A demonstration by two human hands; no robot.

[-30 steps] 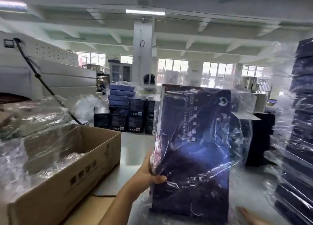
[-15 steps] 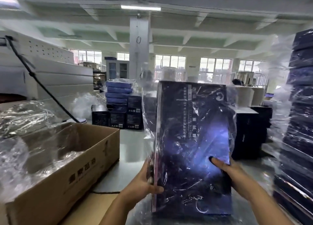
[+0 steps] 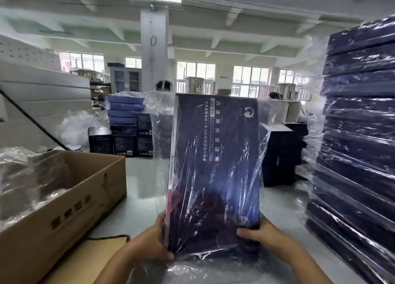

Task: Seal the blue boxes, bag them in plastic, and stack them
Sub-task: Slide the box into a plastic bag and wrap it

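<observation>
We hold the blue box (image 3: 215,166) upright in the near middle, inside its clear plastic bag (image 3: 162,123). Our left hand (image 3: 149,241) grips its lower left edge, and our right hand (image 3: 265,237) grips the lower right corner, fingers (image 3: 245,233) curled round it. On the right stands the stack of bagged boxes (image 3: 359,134).

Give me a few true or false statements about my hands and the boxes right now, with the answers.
1. Both the left hand and the right hand hold the blue box upright. True.
2. The tall stack of wrapped boxes stands at the left. False: it stands at the right.
3. The cardboard carton at the left is open. True.
4. The held blue box is bare. False: a clear plastic bag covers it.
</observation>
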